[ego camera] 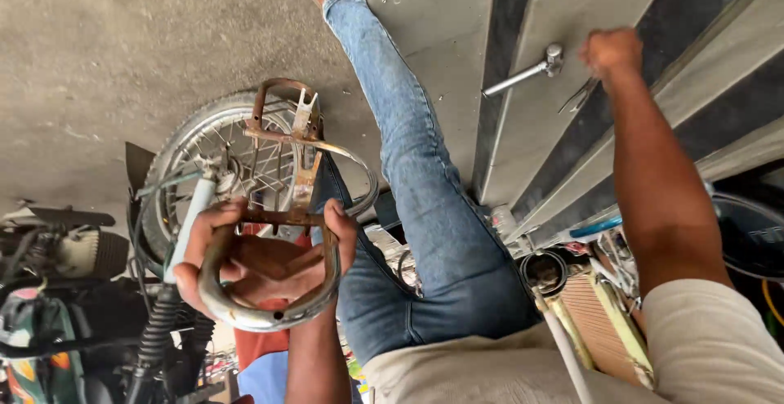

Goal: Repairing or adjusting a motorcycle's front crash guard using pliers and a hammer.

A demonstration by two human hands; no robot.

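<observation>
The left hand point(261, 261) is wrapped around the curved end of a metal carrier frame point(282, 200). Past that hand sits a motorcycle wheel point(220, 159), with the person's leg point(416, 175) just to its right. The right hand point(611, 51) is well apart, gripping what may be pliers point(578, 95) beside a metal bar point(523, 73).

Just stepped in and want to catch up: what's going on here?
A person in jeans is handling motorcycle parts. Their left hand grips a rusty chromed metal rack, held up in front of a spoked motorcycle wheel. Their right hand is stretched out in a fist around a thin metal tool, close to a grey metal shutter.
</observation>
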